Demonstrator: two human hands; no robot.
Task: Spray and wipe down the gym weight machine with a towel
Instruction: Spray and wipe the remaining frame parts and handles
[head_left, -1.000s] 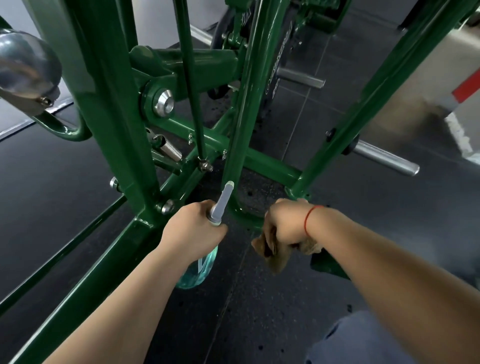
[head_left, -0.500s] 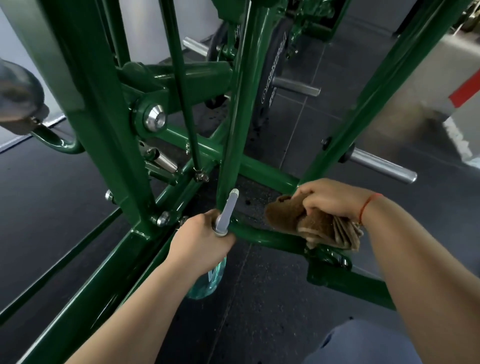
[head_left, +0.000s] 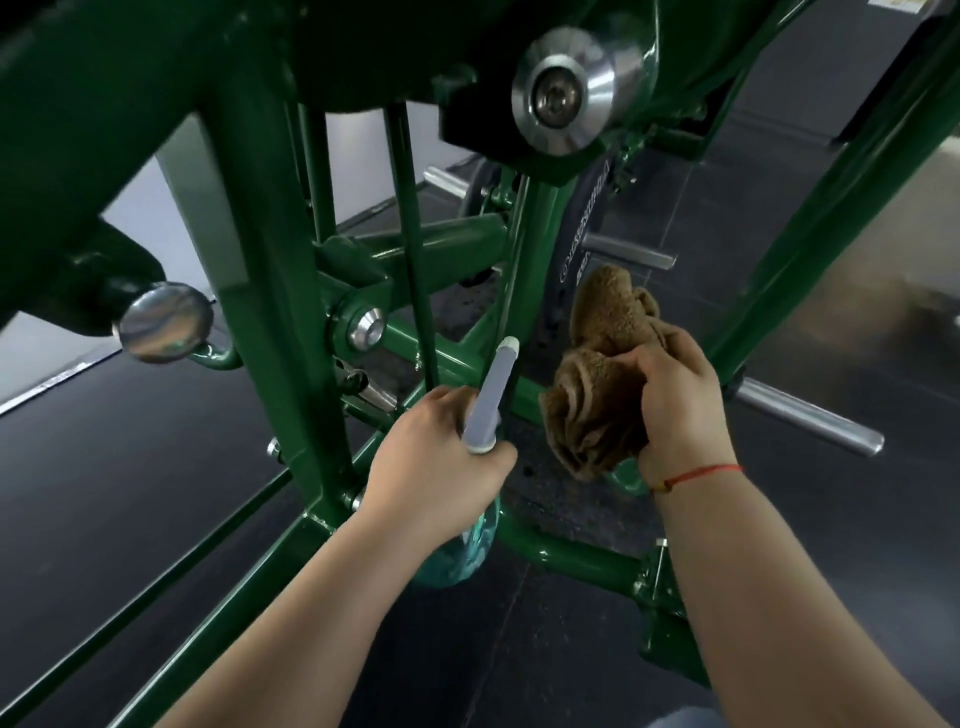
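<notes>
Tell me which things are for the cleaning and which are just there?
For the job:
spray bottle, in the left hand
brown towel, in the right hand
green machine frame

Just there:
black weight plate
chrome peg
dark floor
red wrist string

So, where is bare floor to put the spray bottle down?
Bare floor lies left of the thin green rail, and on the near side of the low crossbar. Behind the left hand and right hand it is crowded: green bars, bolts and a weight plate.
</notes>
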